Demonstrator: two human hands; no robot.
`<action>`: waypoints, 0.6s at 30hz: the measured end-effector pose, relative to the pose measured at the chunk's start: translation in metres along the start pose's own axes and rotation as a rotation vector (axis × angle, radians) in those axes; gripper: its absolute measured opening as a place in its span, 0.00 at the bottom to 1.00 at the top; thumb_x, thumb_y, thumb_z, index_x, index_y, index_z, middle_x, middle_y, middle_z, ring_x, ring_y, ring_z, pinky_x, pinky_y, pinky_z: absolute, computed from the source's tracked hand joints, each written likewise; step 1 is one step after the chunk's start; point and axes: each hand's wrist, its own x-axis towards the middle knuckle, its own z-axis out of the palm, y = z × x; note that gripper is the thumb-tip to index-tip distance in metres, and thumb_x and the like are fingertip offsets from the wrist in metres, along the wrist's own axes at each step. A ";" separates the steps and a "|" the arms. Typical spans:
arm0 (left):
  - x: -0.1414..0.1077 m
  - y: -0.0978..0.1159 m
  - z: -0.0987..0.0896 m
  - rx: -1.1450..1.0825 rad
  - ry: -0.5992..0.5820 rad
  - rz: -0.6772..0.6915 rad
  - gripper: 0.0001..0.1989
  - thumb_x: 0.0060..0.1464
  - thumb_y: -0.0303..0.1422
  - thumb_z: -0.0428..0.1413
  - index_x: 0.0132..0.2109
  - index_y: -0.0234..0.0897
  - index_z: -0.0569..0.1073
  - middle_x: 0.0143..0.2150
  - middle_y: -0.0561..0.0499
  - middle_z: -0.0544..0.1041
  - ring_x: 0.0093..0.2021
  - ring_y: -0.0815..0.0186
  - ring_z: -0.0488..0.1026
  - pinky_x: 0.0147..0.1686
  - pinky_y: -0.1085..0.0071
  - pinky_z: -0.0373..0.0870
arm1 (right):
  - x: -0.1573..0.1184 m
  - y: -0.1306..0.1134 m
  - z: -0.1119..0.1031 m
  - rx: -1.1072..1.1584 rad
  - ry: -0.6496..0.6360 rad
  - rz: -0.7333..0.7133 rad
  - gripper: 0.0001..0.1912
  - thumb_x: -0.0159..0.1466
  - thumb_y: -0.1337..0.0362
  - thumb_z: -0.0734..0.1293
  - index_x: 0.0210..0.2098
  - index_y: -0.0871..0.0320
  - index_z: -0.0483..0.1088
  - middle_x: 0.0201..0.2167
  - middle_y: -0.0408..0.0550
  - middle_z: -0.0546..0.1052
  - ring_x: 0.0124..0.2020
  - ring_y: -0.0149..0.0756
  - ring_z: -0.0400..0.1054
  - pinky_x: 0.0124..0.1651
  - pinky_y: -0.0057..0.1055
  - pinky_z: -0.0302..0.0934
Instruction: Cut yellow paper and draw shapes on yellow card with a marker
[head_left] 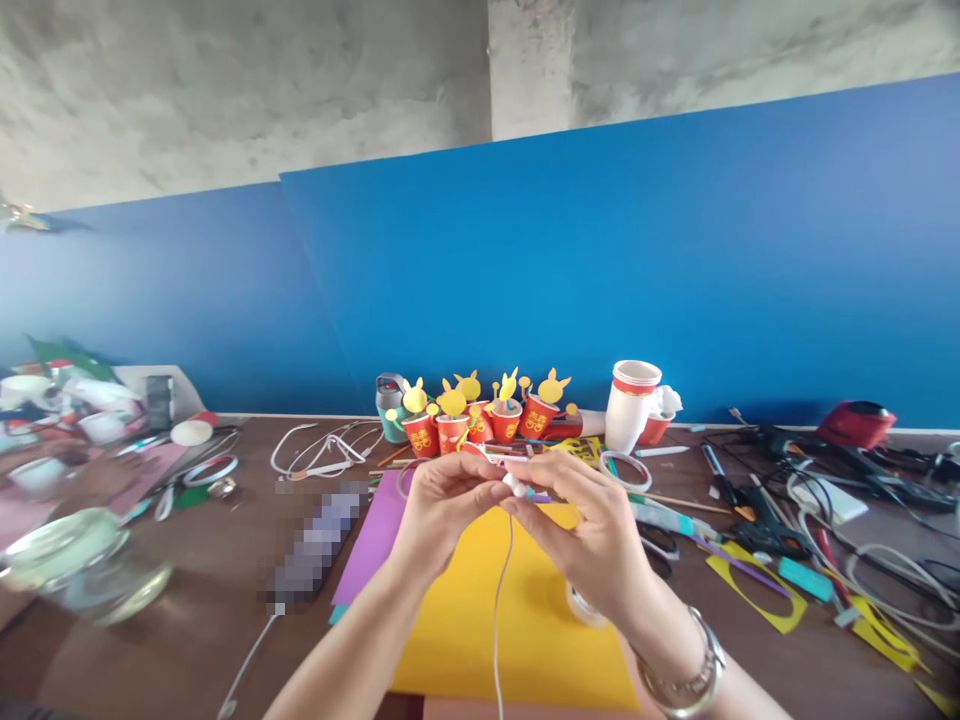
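A brown table (225, 545) stands before a blue panel (600, 260), and above the panel one sees a grey wall (262, 90). On the left there is a glass jar (90, 565), rather blurred. A white cable (328, 468) lies in loops near a bottle (391, 405). Farther right, some white cups (628, 425) are stacked upright. At the right, a turquoise block (806, 578) lies beside a yellow scrap (790, 615), and a red object (857, 425) rests near the panel.

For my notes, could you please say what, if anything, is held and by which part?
The left hand and right hand seem to pinch a small white object; which part cannot be told.
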 end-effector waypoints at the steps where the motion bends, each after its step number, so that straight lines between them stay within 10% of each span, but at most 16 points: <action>1: 0.000 0.001 0.000 -0.024 0.000 -0.016 0.08 0.39 0.29 0.68 0.28 0.34 0.77 0.26 0.50 0.79 0.26 0.69 0.76 0.28 0.77 0.74 | 0.000 0.000 0.000 -0.019 0.011 -0.018 0.10 0.60 0.67 0.69 0.42 0.54 0.73 0.37 0.48 0.76 0.39 0.36 0.71 0.43 0.34 0.69; 11: -0.001 0.004 0.003 -0.080 -0.020 -0.169 0.10 0.37 0.32 0.69 0.26 0.33 0.76 0.23 0.50 0.78 0.23 0.70 0.74 0.27 0.74 0.72 | 0.000 -0.002 -0.003 -0.173 0.042 -0.188 0.08 0.63 0.69 0.66 0.40 0.54 0.74 0.34 0.48 0.76 0.36 0.38 0.71 0.40 0.38 0.66; 18: -0.001 -0.004 -0.001 -0.223 -0.107 -0.311 0.11 0.38 0.34 0.69 0.27 0.35 0.76 0.25 0.53 0.76 0.23 0.73 0.71 0.26 0.78 0.70 | 0.005 0.003 -0.006 0.109 -0.142 0.040 0.12 0.62 0.62 0.69 0.46 0.54 0.72 0.37 0.48 0.73 0.39 0.36 0.68 0.42 0.33 0.65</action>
